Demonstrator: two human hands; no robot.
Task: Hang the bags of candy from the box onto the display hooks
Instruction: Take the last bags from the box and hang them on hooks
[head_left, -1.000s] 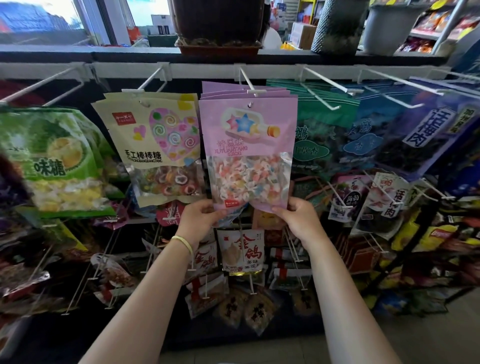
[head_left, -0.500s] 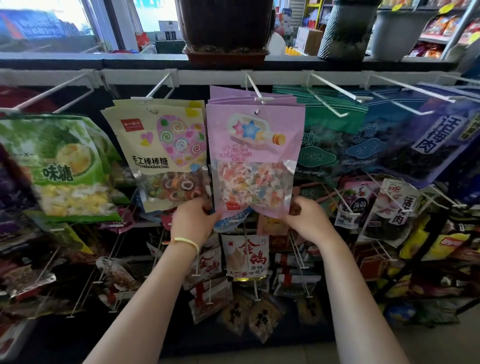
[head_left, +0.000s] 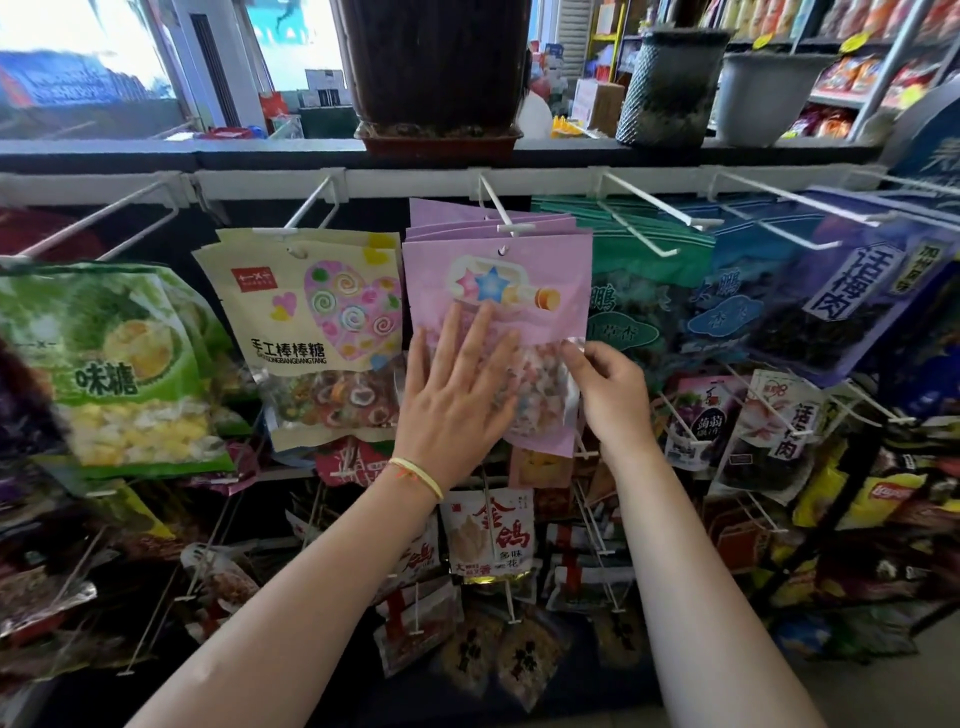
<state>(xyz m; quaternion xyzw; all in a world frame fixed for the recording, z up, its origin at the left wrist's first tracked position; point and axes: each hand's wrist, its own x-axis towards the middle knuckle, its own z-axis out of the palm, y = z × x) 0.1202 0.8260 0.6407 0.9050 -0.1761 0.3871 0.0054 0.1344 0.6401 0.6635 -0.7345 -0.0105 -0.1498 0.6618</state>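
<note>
The left hand (head_left: 457, 395) lies flat, fingers spread, on the pink candy bag (head_left: 498, 291) hanging from the hook (head_left: 501, 213) above; the right hand (head_left: 608, 395) pinches its right edge. The bag looks light, crinkly and slippery, best held by its edges.

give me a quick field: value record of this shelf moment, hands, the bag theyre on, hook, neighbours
left hand: left hand lies flat with straight fingers on the front of the purple candy bag
right hand: right hand pinches the bag's right edge
bag state: hanging on the white hook, front of a stack of like purple bags
left neighbour: cream lollipop bag
far left: green durian candy bag
right neighbour: dark green bags
box: not in view
</note>
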